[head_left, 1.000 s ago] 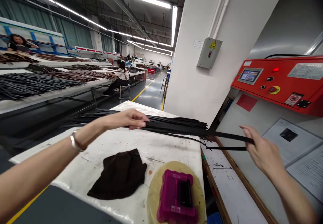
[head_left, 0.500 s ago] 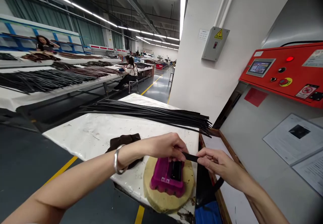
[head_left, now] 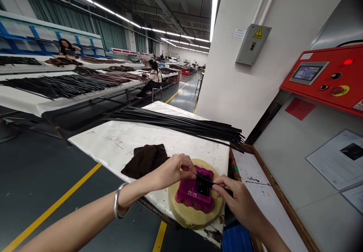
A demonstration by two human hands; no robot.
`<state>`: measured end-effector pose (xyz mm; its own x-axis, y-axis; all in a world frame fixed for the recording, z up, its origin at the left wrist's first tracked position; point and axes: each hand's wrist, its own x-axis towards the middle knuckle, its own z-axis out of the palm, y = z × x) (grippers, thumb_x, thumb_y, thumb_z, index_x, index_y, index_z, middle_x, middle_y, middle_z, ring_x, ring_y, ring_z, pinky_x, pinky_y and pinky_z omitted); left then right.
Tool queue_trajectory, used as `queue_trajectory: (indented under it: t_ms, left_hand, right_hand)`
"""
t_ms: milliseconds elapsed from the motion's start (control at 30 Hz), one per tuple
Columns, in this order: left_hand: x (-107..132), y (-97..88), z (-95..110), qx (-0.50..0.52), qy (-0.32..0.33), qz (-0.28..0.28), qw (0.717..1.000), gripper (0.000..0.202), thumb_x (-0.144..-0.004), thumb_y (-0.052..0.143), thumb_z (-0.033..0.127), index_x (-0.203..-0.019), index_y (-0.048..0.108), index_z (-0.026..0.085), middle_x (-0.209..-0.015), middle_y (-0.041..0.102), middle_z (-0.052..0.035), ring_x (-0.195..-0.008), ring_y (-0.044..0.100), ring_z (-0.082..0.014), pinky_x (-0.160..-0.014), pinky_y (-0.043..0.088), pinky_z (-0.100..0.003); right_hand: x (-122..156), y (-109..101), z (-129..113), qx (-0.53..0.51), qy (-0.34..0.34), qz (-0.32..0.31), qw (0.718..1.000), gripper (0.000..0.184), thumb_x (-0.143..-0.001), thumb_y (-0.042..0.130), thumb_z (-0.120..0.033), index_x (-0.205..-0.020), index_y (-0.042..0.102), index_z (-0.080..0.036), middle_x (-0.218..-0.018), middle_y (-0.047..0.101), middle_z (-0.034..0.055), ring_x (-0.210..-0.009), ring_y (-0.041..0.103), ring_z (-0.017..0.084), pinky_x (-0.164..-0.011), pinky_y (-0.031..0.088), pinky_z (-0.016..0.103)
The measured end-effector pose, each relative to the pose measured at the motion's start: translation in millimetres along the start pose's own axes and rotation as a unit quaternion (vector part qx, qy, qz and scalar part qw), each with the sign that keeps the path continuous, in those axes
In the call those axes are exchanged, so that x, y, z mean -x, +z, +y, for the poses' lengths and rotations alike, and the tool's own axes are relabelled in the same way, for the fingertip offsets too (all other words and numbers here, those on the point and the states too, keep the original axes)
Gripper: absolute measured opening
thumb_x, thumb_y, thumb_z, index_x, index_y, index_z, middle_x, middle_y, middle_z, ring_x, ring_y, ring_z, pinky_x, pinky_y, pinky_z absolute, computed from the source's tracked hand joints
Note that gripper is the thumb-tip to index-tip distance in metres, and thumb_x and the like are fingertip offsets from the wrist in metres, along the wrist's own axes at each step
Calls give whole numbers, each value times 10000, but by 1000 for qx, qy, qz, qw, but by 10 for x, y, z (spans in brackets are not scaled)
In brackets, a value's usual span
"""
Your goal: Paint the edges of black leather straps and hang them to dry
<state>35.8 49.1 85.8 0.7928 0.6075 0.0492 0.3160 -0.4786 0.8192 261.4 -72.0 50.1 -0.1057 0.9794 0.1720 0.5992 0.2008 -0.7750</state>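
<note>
Both my hands pinch one black strap [head_left: 204, 179] over a magenta block [head_left: 190, 193] with a dark slot in its top. The block sits on a round tan pad [head_left: 185, 214] at the near corner of a white worktable [head_left: 127, 142]. My left hand [head_left: 171, 169] holds the strap end from the left, fingers pressed together. From the right, my right hand [head_left: 236, 201] grips the strap, which runs back under the palm. A pile of long black straps [head_left: 181, 125] lies across the far side of the table.
A dark brown cloth [head_left: 144, 159] lies left of the pad. A red control panel [head_left: 326, 76] and a grey machine bed with a wooden rim [head_left: 269, 191] stand to the right. A blue bin [head_left: 236, 240] sits below. Other people sit at distant strap-covered tables [head_left: 56, 93].
My right hand pulled one strap off the pile and brought it down to the magenta block. My left hand left the pile and took the strap's end. The view turned down.
</note>
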Motion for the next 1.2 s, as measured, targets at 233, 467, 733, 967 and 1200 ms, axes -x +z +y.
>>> queue_trajectory:
  t_ms: [233,467,733,967,1200]
  left_hand:
    - [179,163,-109,-91,62,56,992,185,-966,577,340,-881,663,201,-917,626,-47,-943,482,-221,-829,401,-345]
    - [180,207,-127,-147,84,63,984,137,-977,551,244,-873,618,184,-949,561,-50,-944,418,-219,-837,358,-364]
    - [162,231,-72,-146,94,55,983,146,-987,525,240,-879,609,189,-988,549,-52,-950,405,-218,-838,359,-367]
    - [204,190,-116,-170,89,67,979,143,-978,542,217,-849,593,179,-975,543,-51,-951,405,-219,-838,348,-377]
    - [137,262,-56,-183,116,38,976,108,-968,555,220,-892,626,194,-1026,554,-59,-980,412,-227,-847,355,-375]
  right_hand:
    - [50,174,164,110,-99,54,988,191,-1026,428,-264,-992,609,-212,-864,670,25,-755,663,173,-631,426,258]
    - [42,219,218,146,-123,70,979,184,-1028,426,-246,-981,601,-213,-847,675,16,-746,682,167,-632,439,261]
    - [80,135,174,172,-121,68,975,208,-1036,410,-253,-924,582,-217,-798,657,6,-703,670,160,-584,408,259]
    - [30,251,187,165,-141,90,972,203,-1036,416,-262,-955,594,-208,-835,687,19,-708,686,161,-609,439,261]
    - [121,77,224,174,-118,47,976,212,-1036,409,-249,-952,600,-217,-812,659,13,-688,658,159,-582,420,262]
